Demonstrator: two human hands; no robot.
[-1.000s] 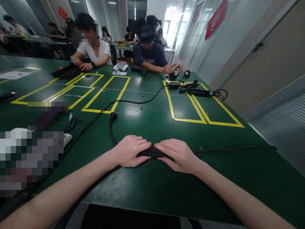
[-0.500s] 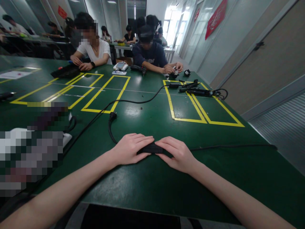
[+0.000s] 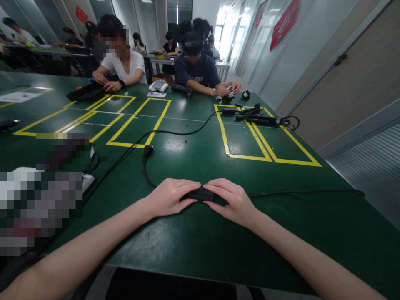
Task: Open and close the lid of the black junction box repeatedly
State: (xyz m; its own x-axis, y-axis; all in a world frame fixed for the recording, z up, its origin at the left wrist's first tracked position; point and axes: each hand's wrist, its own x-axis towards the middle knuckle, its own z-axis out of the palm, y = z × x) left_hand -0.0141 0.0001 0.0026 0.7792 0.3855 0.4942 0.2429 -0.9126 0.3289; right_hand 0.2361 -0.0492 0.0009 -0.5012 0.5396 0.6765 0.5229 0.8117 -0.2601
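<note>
A black power adapter (image 3: 201, 193) lies near the front of the green table, gripped from both ends. My left hand (image 3: 171, 196) is closed around its left end, thumb along the near side and fingers over the far side. At the right end, my right hand (image 3: 229, 198) holds it in the same way. The fingertips of both hands nearly meet at its middle. From behind my left hand a short cord curves up to a black plug (image 3: 148, 150). A black cable (image 3: 306, 192) runs from my right hand to the table's right edge.
A long black cord (image 3: 179, 133) crosses the table to a second adapter (image 3: 228, 112) beside bundled black parts (image 3: 265, 120). Yellow tape rectangles mark the green table (image 3: 175, 237). Across it, two people handle parts near a power drill (image 3: 184, 90). Pixelated items fill the left.
My fingers have shifted slightly on the adapter, and a little more of its top shows between them. The left hand sits slightly lower in view.
</note>
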